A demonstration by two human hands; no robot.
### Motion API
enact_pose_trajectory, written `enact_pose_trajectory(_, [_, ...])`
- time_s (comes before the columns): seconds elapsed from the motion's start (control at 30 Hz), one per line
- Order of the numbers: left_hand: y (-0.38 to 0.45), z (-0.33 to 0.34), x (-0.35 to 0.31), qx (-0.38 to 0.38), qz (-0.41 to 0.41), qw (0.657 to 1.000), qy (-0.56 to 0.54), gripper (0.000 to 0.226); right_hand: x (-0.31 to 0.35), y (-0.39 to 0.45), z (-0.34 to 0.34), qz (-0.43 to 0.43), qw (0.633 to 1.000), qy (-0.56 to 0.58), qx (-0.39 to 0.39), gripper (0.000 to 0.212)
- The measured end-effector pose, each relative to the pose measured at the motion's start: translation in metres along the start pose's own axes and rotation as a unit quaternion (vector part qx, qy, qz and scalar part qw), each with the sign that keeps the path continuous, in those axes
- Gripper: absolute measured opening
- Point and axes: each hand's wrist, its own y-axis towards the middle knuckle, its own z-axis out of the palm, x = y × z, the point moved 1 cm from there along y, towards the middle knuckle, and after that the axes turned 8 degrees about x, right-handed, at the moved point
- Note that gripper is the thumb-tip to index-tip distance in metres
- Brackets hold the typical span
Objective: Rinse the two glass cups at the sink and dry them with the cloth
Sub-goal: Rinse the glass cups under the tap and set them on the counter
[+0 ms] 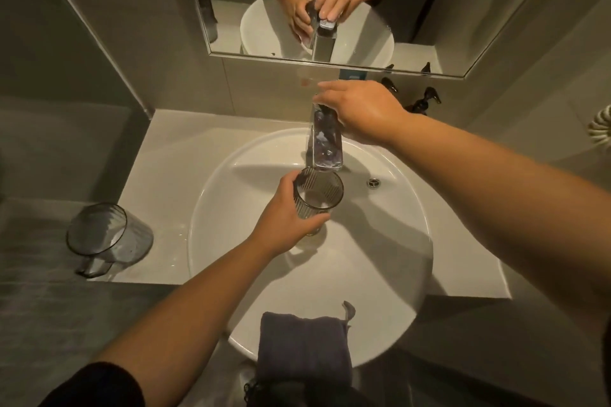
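Note:
My left hand (287, 218) grips a ribbed glass cup (318, 192) upright over the white basin (211, 208), just below the spout of the chrome faucet (325, 145). A little water sits in the cup's bottom. My right hand (362, 109) rests on top of the faucet, fingers laid over its lever. The second glass cup (105, 235) stands on the counter left of the basin. A dark grey cloth (302, 345) hangs over the basin's near rim.
A mirror (463, 10) on the wall behind reflects both hands and the faucet. Dark pump bottles (426, 101) stand at the back right of the counter (158, 158). A drain overflow hole (374, 182) shows in the basin.

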Motion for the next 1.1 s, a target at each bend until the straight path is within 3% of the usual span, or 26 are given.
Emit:
enact_pose_trajectory(0.17, [0.000,0.004,0.000,-0.004,0.001,1.000,-0.014,0.090,-0.007,0.015,-0.016,0.043,0.996,0.072,0.035,0.051])
enact_pose_trajectory(0.67, [-0.007,0.012,0.003,0.020,0.008,1.000,-0.023,0.087,-0.004,0.012,-0.012,0.061,0.988,0.141,0.012,0.044])
enact_pose_trajectory(0.87, [0.004,0.010,0.006,0.013,-0.042,0.988,-0.149,0.079,-0.004,0.006,-0.011,0.046,0.981,0.189,0.007,0.043])
enact_pose_trajectory(0.97, [0.007,0.009,0.010,0.012,-0.062,0.981,-0.184,0.075,-0.007,-0.006,-0.006,0.044,0.953,0.300,-0.002,0.053])
enact_pose_trajectory(1.1, [0.009,0.008,0.016,0.018,-0.083,0.967,-0.239,0.082,-0.018,-0.040,0.019,0.069,0.933,0.350,-0.053,0.064])
